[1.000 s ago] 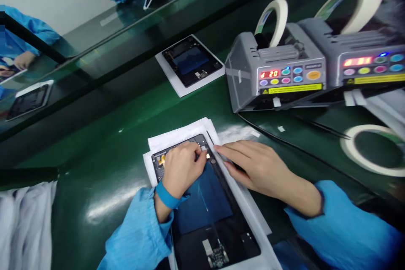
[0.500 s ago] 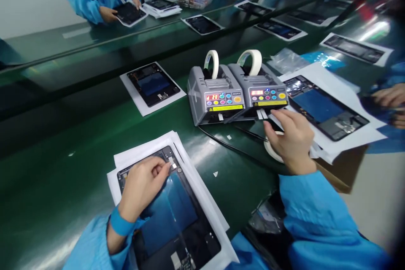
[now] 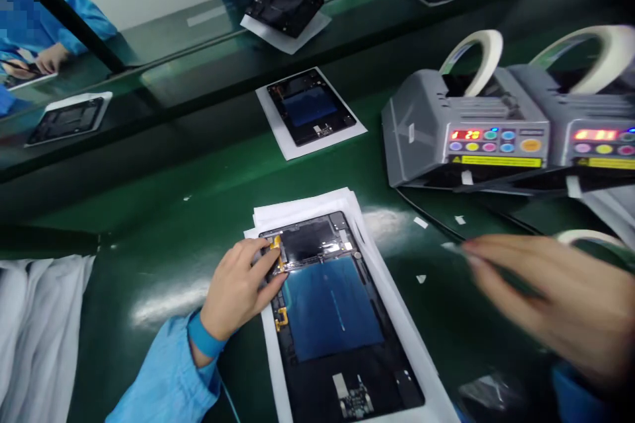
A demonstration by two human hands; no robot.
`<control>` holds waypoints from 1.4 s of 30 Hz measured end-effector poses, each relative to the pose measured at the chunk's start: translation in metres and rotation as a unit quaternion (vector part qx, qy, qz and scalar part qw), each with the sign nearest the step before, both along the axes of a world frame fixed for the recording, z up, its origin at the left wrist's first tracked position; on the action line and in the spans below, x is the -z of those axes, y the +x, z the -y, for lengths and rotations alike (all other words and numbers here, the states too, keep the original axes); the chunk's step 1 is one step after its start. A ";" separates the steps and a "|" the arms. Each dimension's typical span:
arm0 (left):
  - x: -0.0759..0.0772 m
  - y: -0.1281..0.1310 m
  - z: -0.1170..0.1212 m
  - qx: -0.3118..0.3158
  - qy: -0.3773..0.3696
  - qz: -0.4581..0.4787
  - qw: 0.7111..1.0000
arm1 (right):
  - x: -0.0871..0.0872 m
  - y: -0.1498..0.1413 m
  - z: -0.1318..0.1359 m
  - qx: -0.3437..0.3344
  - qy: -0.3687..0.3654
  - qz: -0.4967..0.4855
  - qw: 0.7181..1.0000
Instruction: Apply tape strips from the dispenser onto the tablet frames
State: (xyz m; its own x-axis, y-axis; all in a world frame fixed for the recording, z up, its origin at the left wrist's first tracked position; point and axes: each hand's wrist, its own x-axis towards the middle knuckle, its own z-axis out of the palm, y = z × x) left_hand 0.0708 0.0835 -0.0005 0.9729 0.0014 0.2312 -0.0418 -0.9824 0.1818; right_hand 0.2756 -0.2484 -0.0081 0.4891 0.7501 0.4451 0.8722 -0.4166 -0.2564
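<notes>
The opened tablet (image 3: 342, 310) lies on white sheets (image 3: 297, 205) on the green desk (image 3: 163, 231), between the two hands, its long axis running away from the wearer and tilting a little leftward at the far end. The left hand (image 3: 238, 294) is the nearer, touching the far left corner by the orange flex cable (image 3: 277, 244); its thumb and forefinger are parted, though whether they grip anything I cannot tell. The right hand (image 3: 550, 297) hangs well to the right, clear of the tablet (and blurred), thumb and forefinger pinching a small whitish tape piece (image 3: 450, 247); the tablet lies to its left.

Behind stands a grey tape dispenser (image 3: 417, 129) whose red display (image 3: 466, 135) reads "20" after a smeared character. Its yellow label (image 3: 501, 161) bears a warning triangle, its print too small to read. No brand is legible.
</notes>
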 end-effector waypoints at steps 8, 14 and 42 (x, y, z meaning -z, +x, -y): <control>0.018 -0.004 -0.002 -0.011 -0.003 0.013 1.000 | -0.008 -0.052 -0.170 -0.168 0.005 0.040 0.985; 0.025 -0.005 0.000 -0.023 -0.025 0.021 0.999 | 0.015 -0.060 -0.206 -0.162 -0.009 0.077 0.984; 0.028 -0.005 0.003 -0.037 -0.048 0.028 0.998 | 0.018 -0.060 -0.207 -0.181 -0.018 0.106 0.978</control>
State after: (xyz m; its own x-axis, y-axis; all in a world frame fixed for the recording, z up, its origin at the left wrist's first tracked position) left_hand 0.0663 0.0804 -0.0282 0.9547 0.0985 0.2808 0.0182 -0.9612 0.2753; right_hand 0.2159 -0.0414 -0.0258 0.0882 0.8742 0.4776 0.9961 -0.0763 -0.0443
